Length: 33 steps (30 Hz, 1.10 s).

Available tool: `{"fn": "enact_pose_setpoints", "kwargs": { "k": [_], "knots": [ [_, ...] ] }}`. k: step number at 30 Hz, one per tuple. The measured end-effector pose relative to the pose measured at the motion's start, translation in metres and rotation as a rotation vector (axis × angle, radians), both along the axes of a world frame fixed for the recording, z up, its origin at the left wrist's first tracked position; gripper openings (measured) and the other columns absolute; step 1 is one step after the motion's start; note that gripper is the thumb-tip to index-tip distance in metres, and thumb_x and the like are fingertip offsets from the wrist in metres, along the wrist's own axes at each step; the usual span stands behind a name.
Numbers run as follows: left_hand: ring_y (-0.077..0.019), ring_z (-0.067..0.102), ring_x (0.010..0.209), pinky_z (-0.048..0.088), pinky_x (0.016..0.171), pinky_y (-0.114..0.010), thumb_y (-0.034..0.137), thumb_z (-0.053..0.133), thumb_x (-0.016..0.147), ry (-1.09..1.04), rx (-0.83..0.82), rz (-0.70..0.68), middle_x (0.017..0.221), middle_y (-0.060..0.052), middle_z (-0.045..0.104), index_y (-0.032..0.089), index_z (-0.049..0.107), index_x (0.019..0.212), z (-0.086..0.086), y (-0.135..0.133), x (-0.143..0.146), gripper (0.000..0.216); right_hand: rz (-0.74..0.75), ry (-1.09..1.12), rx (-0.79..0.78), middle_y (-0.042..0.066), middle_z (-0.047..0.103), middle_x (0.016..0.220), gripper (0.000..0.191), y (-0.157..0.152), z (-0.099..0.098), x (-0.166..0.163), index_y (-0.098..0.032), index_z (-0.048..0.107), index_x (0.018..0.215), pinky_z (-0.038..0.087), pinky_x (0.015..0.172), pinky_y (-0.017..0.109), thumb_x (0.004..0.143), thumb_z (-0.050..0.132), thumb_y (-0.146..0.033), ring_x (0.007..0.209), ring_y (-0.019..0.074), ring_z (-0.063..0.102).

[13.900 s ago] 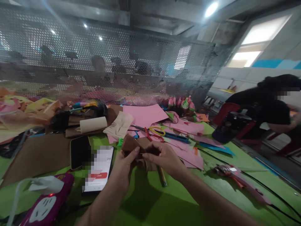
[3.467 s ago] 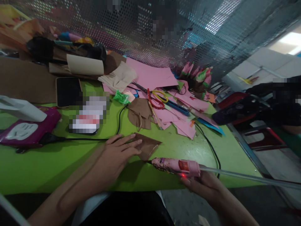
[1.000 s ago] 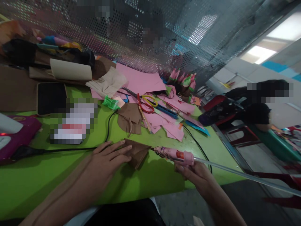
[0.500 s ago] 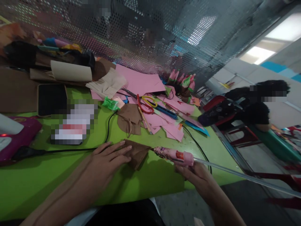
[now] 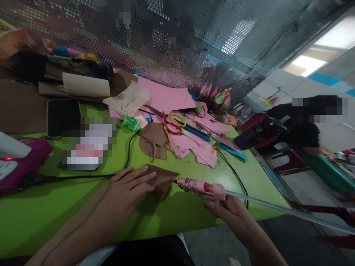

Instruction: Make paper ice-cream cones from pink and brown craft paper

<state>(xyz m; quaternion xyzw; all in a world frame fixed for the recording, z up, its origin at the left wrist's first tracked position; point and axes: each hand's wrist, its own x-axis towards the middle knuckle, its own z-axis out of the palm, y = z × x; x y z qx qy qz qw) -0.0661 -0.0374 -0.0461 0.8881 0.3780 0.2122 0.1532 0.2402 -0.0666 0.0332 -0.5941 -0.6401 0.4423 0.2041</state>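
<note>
My left hand [image 5: 130, 188] lies over a folded brown paper piece [image 5: 161, 183], its fingers stretched out across the left part and pressing it on the green table. My right hand [image 5: 222, 207] is closed around a pink hot glue gun [image 5: 201, 187]. A clear glue stick [image 5: 257, 200] sticks out of the gun's back end. The gun's dark tip is at the right edge of the brown paper; whether it touches is hard to tell. The fingers under the gun are partly hidden.
Behind lie red-and-yellow scissors [image 5: 173, 123], pink paper scraps [image 5: 205, 155] and brown cut-outs [image 5: 152, 135]. Two phones, one dark [image 5: 63, 117], lie left, near a purple device [image 5: 30, 159]. A black cord [image 5: 83, 178] crosses the table. A person [image 5: 302, 122] is at the right.
The glue gun in my right hand has shifted slightly left and down, its tip moving from the paper's upper corner to lower along its right edge. My left hand stays on the paper.
</note>
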Motion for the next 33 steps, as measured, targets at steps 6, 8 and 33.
{"fn": "enact_pose_setpoints", "kwargs": {
  "k": [6, 8, 33],
  "knots": [
    [-0.0178, 0.042, 0.139, 0.032, 0.111, -0.042, 0.001, 0.045, 0.083, -0.016, 0.013, 0.028, 0.145, 0.005, 0.053, 0.031, 0.060, 0.119, 0.002, -0.003, 0.002, 0.049, 0.050, 0.083, -0.101, 0.008, 0.073, 0.111, 0.043, -0.001, 0.005, -0.009, -0.026, 0.066, 0.128, 0.046, 0.102, 0.044, 0.092, 0.056, -0.047, 0.112, 0.0301, 0.063],
    [-0.0181, 0.042, 0.139, 0.031, 0.112, -0.041, 0.003, 0.046, 0.085, -0.035, 0.014, 0.029, 0.144, 0.004, 0.055, 0.031, 0.061, 0.118, 0.002, -0.003, 0.003, 0.046, 0.075, 0.094, -0.121, 0.009, 0.074, 0.104, 0.042, -0.002, 0.007, -0.012, -0.024, 0.068, 0.124, 0.047, 0.102, 0.044, 0.091, 0.057, -0.048, 0.109, 0.0304, 0.064],
    [-0.0218, 0.061, 0.122, 0.048, 0.100, -0.035, 0.025, 0.057, 0.088, -0.015, 0.264, -0.069, 0.139, 0.003, 0.060, 0.032, 0.049, 0.139, -0.006, 0.010, -0.009, 0.053, -0.702, -0.015, 0.287, 0.001, 0.061, 0.057, 0.035, 0.019, -0.006, 0.112, -0.022, 0.058, 0.076, 0.042, 0.049, 0.031, 0.076, 0.066, -0.057, 0.050, 0.0179, 0.053]
  ]
}}
